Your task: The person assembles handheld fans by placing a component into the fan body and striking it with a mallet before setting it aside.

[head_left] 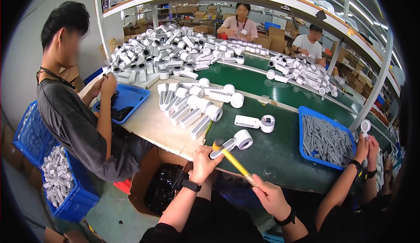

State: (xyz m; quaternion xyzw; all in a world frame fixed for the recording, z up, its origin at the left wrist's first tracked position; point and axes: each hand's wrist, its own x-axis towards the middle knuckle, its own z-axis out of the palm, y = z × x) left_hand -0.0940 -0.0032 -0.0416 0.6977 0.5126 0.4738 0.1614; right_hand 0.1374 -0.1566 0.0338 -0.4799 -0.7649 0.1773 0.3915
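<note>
Near the front edge of the green table, my left hand [203, 165] is closed round the handle end of a white handheld fan [243, 139], whose round head points away to the right. My right hand [272, 195] grips the lower end of a hammer [237, 163] with a yellow handle. The dark hammer head lies over the fan's handle, close to my left fingers; whether it touches cannot be made out. Another white fan [249, 122] lies just beyond, its round end to the right. Further left, several fans [190, 107] lie in rows on a cardboard sheet.
A blue tray [302, 131] of grey strips stands right, beside a co-worker's hands [366, 144]. At left, a person handles small dark parts over a blue tray [146, 95]. An open carton [135, 190] sits below the table edge. Piled fans [166, 46] lie beyond.
</note>
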